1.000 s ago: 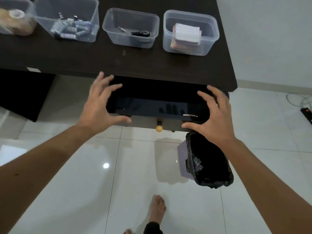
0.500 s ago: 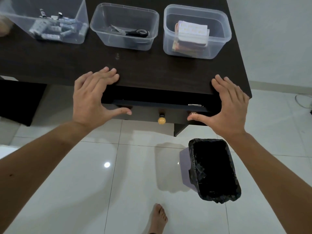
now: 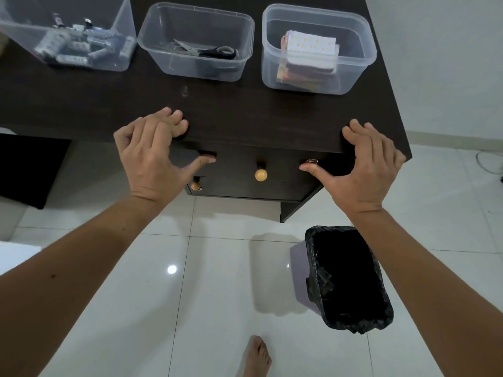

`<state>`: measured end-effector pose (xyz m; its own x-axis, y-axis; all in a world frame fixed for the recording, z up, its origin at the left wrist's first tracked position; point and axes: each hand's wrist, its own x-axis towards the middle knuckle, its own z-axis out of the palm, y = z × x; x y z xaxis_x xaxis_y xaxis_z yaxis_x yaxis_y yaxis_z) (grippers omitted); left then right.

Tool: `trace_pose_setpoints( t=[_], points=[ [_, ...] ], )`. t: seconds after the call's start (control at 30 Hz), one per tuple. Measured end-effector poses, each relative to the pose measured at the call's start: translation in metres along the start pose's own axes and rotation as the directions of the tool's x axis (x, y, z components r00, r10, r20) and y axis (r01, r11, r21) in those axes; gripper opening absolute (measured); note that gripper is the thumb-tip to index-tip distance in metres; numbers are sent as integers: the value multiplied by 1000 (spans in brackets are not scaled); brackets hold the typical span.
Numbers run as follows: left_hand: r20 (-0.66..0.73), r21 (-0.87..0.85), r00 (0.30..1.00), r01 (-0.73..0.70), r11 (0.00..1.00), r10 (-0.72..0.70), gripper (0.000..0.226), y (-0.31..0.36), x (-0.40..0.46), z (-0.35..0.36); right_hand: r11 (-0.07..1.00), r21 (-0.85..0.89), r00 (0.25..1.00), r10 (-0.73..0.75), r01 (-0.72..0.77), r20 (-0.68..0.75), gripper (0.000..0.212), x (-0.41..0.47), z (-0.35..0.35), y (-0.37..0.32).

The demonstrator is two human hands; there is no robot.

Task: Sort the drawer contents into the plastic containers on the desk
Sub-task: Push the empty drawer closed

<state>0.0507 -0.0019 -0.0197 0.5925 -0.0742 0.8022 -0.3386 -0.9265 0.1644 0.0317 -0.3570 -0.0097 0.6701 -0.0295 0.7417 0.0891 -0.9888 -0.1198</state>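
The drawer (image 3: 253,170) sits under the front edge of the tabletop (image 3: 245,115), and its dark front looks flush with the desk, so I judge it is closed. A round wooden knob (image 3: 260,174) is in the middle of this front, and nobody touches it.

The left hand (image 3: 152,151) is at the left end of the drawer. Its fingers bend over the tabletop edge and its thumb stretches to the drawer front, where it seems to touch; it holds nothing. The right hand (image 3: 367,164) mirrors it at the right end: the fingers lie rather straight and spread on the edge, the thumb points inward at the drawer front, near a small metal ring (image 3: 311,161). This hand also carries nothing. Both forearms reach forward and a little outward. I think the hands are placed at both ends so that the drawer goes in straight.

Farther back on the tabletop stand three clear containers. The right container (image 3: 318,47) holds a stack of paper notes (image 3: 310,50), the middle container (image 3: 196,39) holds scissors (image 3: 209,50), and the left container (image 3: 68,31) holds many small grey items that I cannot identify. So the sorting appears finished.

On the white floor, a bin (image 3: 348,278) with a black liner stands below the right forearm.
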Motion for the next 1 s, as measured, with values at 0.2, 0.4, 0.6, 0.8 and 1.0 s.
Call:
trace_pose_setpoints(
  t=[0.2,0.4,0.6,0.8,1.0],
  points=[
    [33,96,998,42,994,-46,68,6,6,1,996,-90,999,10,-7,37,91,6,0,-3],
    [195,118,976,77,990,-99,71,13,4,-11,993,-109,976,56,-34,212,88,9,-12,-5],
    [304,101,944,101,990,-127,74,21,9,-30,997,-54,928,73,-58,365,85,12,-32,-6],
    [345,82,913,202,976,-218,52,28,24,-38,983,42,900,145,-177,410,74,20,-45,-9],
    [423,111,859,265,958,-287,46,29,33,-43,965,55,851,197,-255,487,67,34,-53,-16]
  ],
)
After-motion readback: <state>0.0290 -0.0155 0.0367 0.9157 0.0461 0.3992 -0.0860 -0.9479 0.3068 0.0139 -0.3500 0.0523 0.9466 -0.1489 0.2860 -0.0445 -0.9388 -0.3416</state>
